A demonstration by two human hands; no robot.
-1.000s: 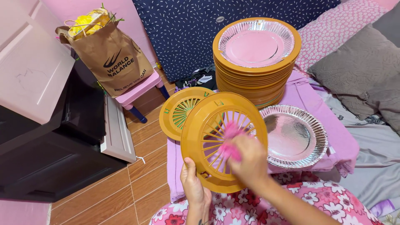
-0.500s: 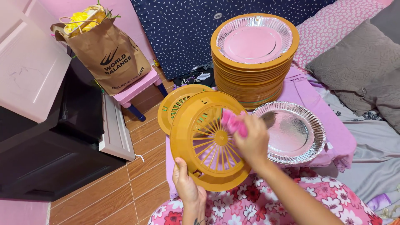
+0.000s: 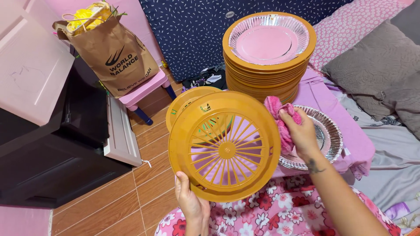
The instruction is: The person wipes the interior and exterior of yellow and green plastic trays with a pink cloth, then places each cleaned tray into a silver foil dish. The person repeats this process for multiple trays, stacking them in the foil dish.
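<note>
My left hand (image 3: pixel 191 202) grips the lower rim of an orange slotted plastic plate holder (image 3: pixel 224 146), held up and facing me. My right hand (image 3: pixel 301 131) holds a crumpled pink cloth (image 3: pixel 280 118) at the holder's right edge. Behind the holder lies another orange holder (image 3: pixel 183 104), mostly hidden. A silver foil plate (image 3: pixel 328 137) lies on a purple cloth (image 3: pixel 323 102) to the right. A tall stack of orange holders (image 3: pixel 267 70), topped by a foil plate, stands behind it.
A brown paper bag (image 3: pixel 114 54) with yellow contents sits on a small pink stool (image 3: pixel 146 89) at upper left. A black cabinet (image 3: pixel 52 148) with a pink top stands left on the wooden floor. Grey pillows (image 3: pixel 376 74) lie at right. My floral-clothed lap (image 3: pixel 280 214) is below.
My right hand with the pink cloth moved from the holder's centre to its right rim. The holder has turned to face me more flatly.
</note>
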